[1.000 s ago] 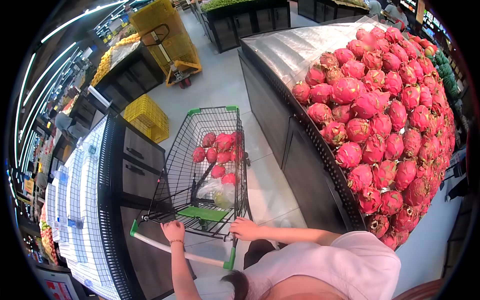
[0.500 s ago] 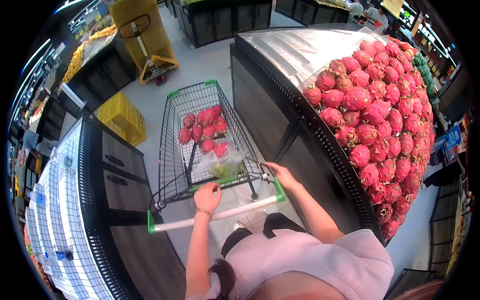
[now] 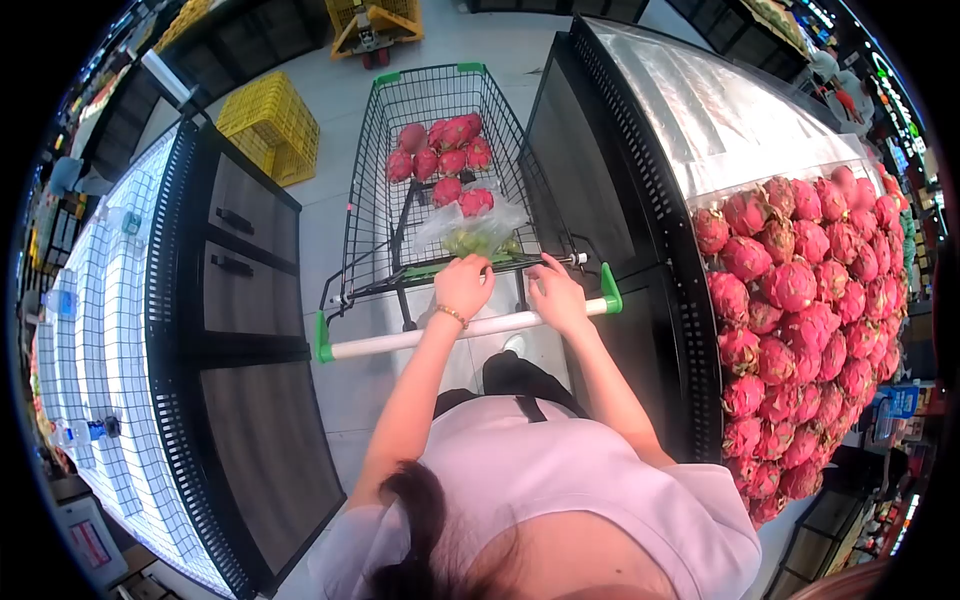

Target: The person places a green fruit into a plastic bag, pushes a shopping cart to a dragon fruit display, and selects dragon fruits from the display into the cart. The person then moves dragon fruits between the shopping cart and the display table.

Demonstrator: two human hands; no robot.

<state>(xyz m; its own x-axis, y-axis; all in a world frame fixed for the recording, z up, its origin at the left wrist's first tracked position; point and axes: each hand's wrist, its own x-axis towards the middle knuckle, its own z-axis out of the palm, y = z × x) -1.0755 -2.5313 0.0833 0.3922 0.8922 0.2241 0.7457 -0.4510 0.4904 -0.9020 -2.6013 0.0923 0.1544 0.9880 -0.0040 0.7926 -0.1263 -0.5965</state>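
My left hand [image 3: 465,287] reaches over the handlebar [image 3: 430,335] of a shopping cart [image 3: 352,235], its fingers loosely bent and apart from the thumb, by the basket's green rear bar [image 3: 420,271]. To its right, my right hand [image 3: 557,293] is open above the bar, fingers apart and pointing at the basket. Just ahead of both hands, a clear plastic bag [image 3: 432,231] with green produce [image 3: 468,242] lies in the cart. Several dragon fruits [image 3: 452,161] sit farther forward. Neither hand visibly holds anything.
A large heap of dragon fruits [image 3: 800,320] fills the dark display stand [image 3: 610,110] on the right. At left is a white gridded display [image 3: 110,330] over dark cabinets [image 3: 255,250]. A yellow crate [image 3: 270,125] and a yellow pallet truck [image 3: 372,30] stand ahead.
My right hand has left the cart's right side and come inward near my left hand. The view has shifted, and both hands now reach forward over the bar.
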